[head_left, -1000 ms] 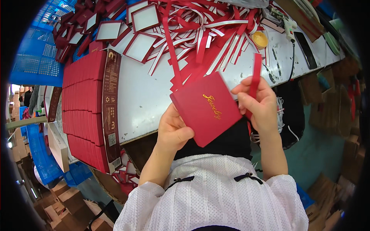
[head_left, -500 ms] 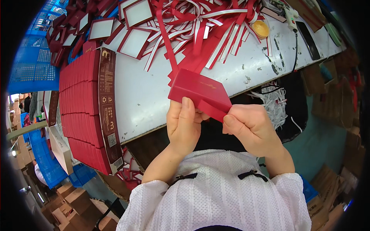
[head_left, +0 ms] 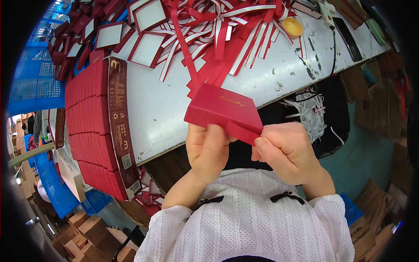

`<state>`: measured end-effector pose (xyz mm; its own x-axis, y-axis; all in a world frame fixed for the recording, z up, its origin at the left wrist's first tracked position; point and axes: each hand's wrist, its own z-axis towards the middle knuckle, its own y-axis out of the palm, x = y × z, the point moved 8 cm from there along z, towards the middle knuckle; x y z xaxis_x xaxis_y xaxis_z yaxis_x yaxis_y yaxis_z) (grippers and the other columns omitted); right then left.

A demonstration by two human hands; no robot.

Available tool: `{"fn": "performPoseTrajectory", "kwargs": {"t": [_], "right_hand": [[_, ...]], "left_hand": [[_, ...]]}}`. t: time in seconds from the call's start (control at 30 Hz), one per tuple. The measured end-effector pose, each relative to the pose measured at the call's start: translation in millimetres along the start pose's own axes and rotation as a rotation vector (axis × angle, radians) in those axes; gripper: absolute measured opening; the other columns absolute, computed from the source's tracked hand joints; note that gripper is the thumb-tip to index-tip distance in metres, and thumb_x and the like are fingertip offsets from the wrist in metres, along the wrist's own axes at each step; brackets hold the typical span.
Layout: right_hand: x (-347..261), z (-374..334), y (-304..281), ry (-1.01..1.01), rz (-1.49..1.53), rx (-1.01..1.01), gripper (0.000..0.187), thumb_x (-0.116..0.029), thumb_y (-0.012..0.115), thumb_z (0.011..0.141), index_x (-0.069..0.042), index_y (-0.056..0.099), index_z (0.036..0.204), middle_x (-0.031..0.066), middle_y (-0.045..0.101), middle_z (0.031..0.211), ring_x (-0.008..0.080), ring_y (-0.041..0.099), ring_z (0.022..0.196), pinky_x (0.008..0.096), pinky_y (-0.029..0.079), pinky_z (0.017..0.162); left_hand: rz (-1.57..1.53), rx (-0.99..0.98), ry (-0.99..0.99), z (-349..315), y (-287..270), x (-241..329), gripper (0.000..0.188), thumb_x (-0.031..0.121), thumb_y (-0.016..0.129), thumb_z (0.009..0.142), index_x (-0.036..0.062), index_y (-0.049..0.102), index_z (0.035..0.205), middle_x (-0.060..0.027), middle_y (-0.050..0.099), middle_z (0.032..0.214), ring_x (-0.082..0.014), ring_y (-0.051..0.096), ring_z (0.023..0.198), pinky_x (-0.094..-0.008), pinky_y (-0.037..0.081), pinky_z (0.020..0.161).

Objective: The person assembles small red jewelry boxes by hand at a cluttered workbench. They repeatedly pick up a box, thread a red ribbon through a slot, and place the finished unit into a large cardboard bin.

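Observation:
A small red box (head_left: pixel 223 106) with gold lettering on its lid is held up before me, just above the table's near edge. My left hand (head_left: pixel 207 150) is closed on its near left side, thumb in front and other fingers mostly hidden beneath. A narrow red strip (head_left: pixel 240 132) runs along the near side of the box toward its right corner. There my right hand (head_left: pixel 286 150) pinches the strip's end between thumb and bent forefinger. Behind the box, red strips with white backing (head_left: pixel 251 50) lie heaped on the table.
The white table (head_left: pixel 161 115) slants across the view. Stacked red boxes (head_left: pixel 89 124) stand at the left beside a dark printed carton side (head_left: pixel 120 113). Open red box parts (head_left: pixel 148 50) pile up behind. A yellow round tub (head_left: pixel 292 27), a phone (head_left: pixel 348 39) and a black bag of scraps (head_left: pixel 310 113) are at the right.
The box has tilted slightly and its left end has shifted a little left and down. My left thumb sits lower on its near side. My right hand keeps its pinch on the strip.

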<state>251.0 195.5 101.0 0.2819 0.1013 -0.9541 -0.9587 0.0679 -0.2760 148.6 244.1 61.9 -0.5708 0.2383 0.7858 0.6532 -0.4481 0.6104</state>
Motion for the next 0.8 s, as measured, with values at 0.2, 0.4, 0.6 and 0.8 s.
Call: {"fn": "performPoseTrajectory", "kwargs": {"t": [0.2,0.4,0.6,0.8], "right_hand": [[1.2,1.7,1.5,-0.001,-0.062,-0.029,0.016,-0.007,0.05,0.076,0.001,0.045,0.063,0.0137,0.044,0.054,0.0296,0.046,0.048,0.0344,0.034,0.043],[13.7,5.6,-0.3,0.089,-0.041,-0.038,0.019,-0.01,0.045,0.079,-0.001,0.05,0.063,0.0068,0.049,0.053,0.0178,0.048,0.045,0.0272,0.037,0.044],[24.0,4.0,-7.4,0.018,-0.094,-0.039,0.01,-0.004,0.053,0.074,0.0,0.059,0.082,0.0051,0.053,0.056,0.0093,0.049,0.048,0.0213,0.038,0.046],[31.3,-4.0,-49.5,0.053,-0.078,0.242,0.025,0.002,0.054,0.071,-0.001,0.06,0.094,-0.001,0.051,0.055,0.0032,0.044,0.045,0.0168,0.033,0.042]], "left_hand": [[0.12,0.136,0.01,7.8,-9.0,5.1,0.023,0.002,0.046,0.08,-0.0043,0.04,0.102,-0.0167,0.052,0.097,-0.0222,0.056,0.084,-0.0335,0.049,0.072],[0.073,0.165,-0.033,10.8,-12.1,2.1,0.021,0.002,0.044,0.082,-0.0038,0.041,0.102,-0.0172,0.052,0.097,-0.0232,0.057,0.083,-0.0347,0.051,0.07],[-0.054,0.107,0.036,3.5,-12.5,-2.5,0.023,0.005,0.043,0.083,-0.0036,0.041,0.104,-0.0166,0.051,0.102,-0.0246,0.054,0.091,-0.0403,0.047,0.079],[-0.753,0.066,-0.129,4.7,-24.5,-1.1,0.028,0.014,0.035,0.088,-0.0047,0.042,0.107,-0.0207,0.045,0.114,-0.031,0.042,0.109,-0.049,0.034,0.092]]}}
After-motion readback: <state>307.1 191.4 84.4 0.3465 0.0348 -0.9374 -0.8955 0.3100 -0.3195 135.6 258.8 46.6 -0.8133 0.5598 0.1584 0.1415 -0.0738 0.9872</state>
